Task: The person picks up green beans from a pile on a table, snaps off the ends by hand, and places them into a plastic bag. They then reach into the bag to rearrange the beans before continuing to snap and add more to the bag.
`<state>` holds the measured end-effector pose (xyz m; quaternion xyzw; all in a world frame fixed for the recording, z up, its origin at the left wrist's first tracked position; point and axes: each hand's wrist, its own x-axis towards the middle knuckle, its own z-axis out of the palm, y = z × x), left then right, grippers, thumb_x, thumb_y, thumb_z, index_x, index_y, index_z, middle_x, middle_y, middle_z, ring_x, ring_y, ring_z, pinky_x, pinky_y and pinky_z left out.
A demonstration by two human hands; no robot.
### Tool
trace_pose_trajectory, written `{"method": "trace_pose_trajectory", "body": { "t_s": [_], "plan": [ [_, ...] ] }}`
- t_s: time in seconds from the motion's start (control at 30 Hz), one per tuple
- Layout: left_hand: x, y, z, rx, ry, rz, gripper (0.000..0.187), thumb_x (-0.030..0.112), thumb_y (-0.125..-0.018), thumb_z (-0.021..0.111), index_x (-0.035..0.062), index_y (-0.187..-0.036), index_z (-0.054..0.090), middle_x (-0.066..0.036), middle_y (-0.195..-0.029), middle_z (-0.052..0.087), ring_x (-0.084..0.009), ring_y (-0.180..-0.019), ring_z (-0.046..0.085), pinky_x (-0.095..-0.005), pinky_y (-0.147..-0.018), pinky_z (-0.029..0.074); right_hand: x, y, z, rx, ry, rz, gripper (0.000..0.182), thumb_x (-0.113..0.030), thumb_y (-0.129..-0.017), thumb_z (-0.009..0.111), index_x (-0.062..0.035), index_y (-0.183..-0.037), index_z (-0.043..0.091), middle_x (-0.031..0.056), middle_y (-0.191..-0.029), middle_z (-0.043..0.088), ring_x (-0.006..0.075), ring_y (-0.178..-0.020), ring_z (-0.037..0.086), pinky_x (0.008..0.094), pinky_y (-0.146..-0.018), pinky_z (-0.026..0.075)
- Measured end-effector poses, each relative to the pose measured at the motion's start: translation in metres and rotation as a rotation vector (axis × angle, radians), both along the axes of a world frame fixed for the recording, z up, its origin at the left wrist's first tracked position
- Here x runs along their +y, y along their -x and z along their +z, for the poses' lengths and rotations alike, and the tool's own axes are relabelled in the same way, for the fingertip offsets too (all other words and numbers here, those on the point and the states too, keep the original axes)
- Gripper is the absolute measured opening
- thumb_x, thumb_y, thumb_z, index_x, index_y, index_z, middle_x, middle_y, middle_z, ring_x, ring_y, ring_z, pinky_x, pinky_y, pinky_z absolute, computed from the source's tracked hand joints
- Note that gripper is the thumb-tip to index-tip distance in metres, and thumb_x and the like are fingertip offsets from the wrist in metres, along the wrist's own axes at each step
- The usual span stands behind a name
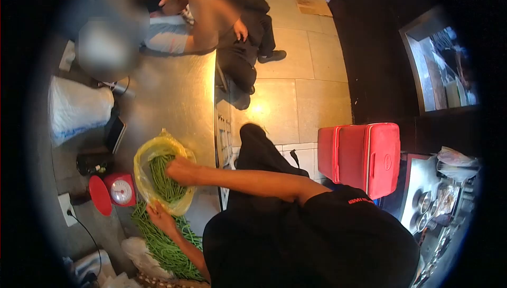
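A yellow plastic bag (141,157) stands with its mouth wide on the metal table, and long green beans (165,182) lie inside it. My right hand (182,171) reaches into the bag, its fingers curled onto the beans; the fingertips are hidden. At the near-left rim of the bag, my left hand (161,218) pinches the plastic. Below that hand, a loose pile of green beans (166,248) spreads over the table. Beside the bag is a red kitchen scale (122,190) with a round dial and a red pan (100,195).
A white plastic bag (79,109) and a dark box-like object (115,134) lie along the wall. A power cord (87,232) hangs from a socket. Another person (211,19) sits by the far table end. A red cooler (381,158) stands on the floor behind me.
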<state>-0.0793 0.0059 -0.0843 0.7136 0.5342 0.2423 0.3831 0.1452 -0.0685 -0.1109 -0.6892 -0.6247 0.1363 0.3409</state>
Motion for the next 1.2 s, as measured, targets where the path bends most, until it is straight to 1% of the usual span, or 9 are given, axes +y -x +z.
{"method": "trace_pose_trajectory", "body": {
  "t_s": [0.53, 0.67, 0.77, 0.83, 0.87, 0.93, 1.03, 1.1, 1.2],
  "plan": [
    [-0.022, -0.007, 0.007, -0.156, 0.081, 0.085, 0.043, 0.022, -0.105, 0.057, -0.0014, -0.140, 0.048, -0.015, -0.123, 0.063, -0.0202, -0.104, 0.061, -0.0339, -0.091, 0.048, -0.037, 0.010, 0.014, 0.174, -0.159, 0.109, 0.010, -0.007, -0.069, 0.070, -0.0026, -0.078, 0.067, 0.0177, -0.079, 0.067, 0.0376, -0.078, 0.069, 0.0480, -0.067, 0.052],
    [-0.030, -0.003, 0.025, -0.101, 0.094, 0.111, 0.043, 0.018, -0.105, 0.057, 0.0011, -0.142, 0.046, -0.014, -0.124, 0.063, -0.0183, -0.106, 0.060, -0.0316, -0.092, 0.047, -0.011, 0.003, 0.037, 0.015, -0.004, 0.214, 0.009, -0.007, -0.067, 0.070, -0.0028, -0.075, 0.067, 0.0184, -0.076, 0.067, 0.0378, -0.077, 0.069, 0.0474, -0.067, 0.053],
    [-0.046, -0.018, 0.049, -0.336, 0.208, 0.166, 0.047, 0.031, -0.106, 0.055, 0.0047, -0.144, 0.046, -0.013, -0.125, 0.060, -0.0209, -0.110, 0.059, -0.0358, -0.094, 0.046, 0.013, -0.010, 0.070, -0.021, 0.089, 0.299, 0.006, -0.006, -0.066, 0.069, -0.0034, -0.071, 0.067, 0.0187, -0.073, 0.067, 0.0380, -0.077, 0.070, 0.0478, -0.066, 0.054],
    [-0.064, -0.021, 0.062, -0.755, 0.460, 0.349, 0.060, 0.051, -0.104, 0.050, 0.0089, -0.146, 0.044, -0.013, -0.129, 0.056, -0.0236, -0.111, 0.057, -0.0410, -0.091, 0.045, 0.026, -0.005, 0.069, -0.044, 0.098, 0.310, 0.003, -0.006, -0.066, 0.068, -0.0038, -0.068, 0.067, 0.0183, -0.072, 0.068, 0.0384, -0.076, 0.070, 0.0490, -0.066, 0.054],
    [-0.070, -0.002, 0.040, -0.696, 0.509, 0.375, 0.075, 0.070, -0.096, 0.046, 0.0121, -0.143, 0.045, -0.010, -0.126, 0.054, -0.0248, -0.108, 0.055, -0.0420, -0.088, 0.043, 0.030, -0.004, 0.066, -0.048, 0.096, 0.353, 0.003, -0.006, -0.066, 0.068, -0.0038, -0.068, 0.067, 0.0183, -0.072, 0.068, 0.0384, -0.076, 0.070, 0.0490, -0.066, 0.054],
    [-0.095, 0.054, -0.037, -0.744, 0.658, 0.726, 0.078, 0.075, -0.089, 0.053, 0.0125, -0.135, 0.049, -0.006, -0.117, 0.054, -0.0228, -0.102, 0.053, -0.0400, -0.086, 0.041, 0.040, -0.008, 0.059, -0.105, 0.095, 0.397, 0.005, -0.006, -0.066, 0.068, -0.0037, -0.070, 0.067, 0.0189, -0.073, 0.067, 0.0389, -0.077, 0.070, 0.0501, -0.066, 0.054],
    [-0.152, 0.113, -0.126, -0.607, 0.667, 1.004, 0.057, 0.065, -0.089, 0.065, 0.0147, -0.114, 0.054, -0.002, -0.105, 0.052, -0.0206, -0.094, 0.053, -0.0392, -0.079, 0.045, 0.048, -0.014, 0.061, -0.063, 0.106, 0.433, 0.006, -0.005, -0.066, 0.069, -0.0042, -0.072, 0.068, 0.0196, -0.074, 0.067, 0.0395, -0.076, 0.069, 0.0505, -0.067, 0.054],
    [-0.160, 0.082, -0.076, -0.503, 0.888, 1.014, 0.041, 0.055, -0.093, 0.065, 0.0156, -0.097, 0.054, 0.000, -0.088, 0.053, -0.0176, -0.078, 0.054, -0.0350, -0.066, 0.046, 0.057, -0.013, 0.064, -0.060, 0.121, 0.487, 0.008, -0.004, -0.065, 0.069, -0.0047, -0.073, 0.067, 0.0197, -0.074, 0.067, 0.0398, -0.076, 0.069, 0.0503, -0.068, 0.054],
    [-0.124, 0.043, -0.034, -0.521, 0.545, 0.783, 0.037, 0.046, -0.101, 0.059, 0.0166, -0.080, 0.049, 0.002, -0.072, 0.043, -0.0124, -0.062, 0.049, -0.0296, -0.057, 0.042, 0.077, -0.028, 0.052, -0.047, 0.097, 0.582, 0.008, -0.002, -0.068, 0.069, -0.0052, -0.075, 0.067, 0.0195, -0.074, 0.066, 0.0398, -0.076, 0.068, 0.0489, -0.069, 0.053]
  ]
}}
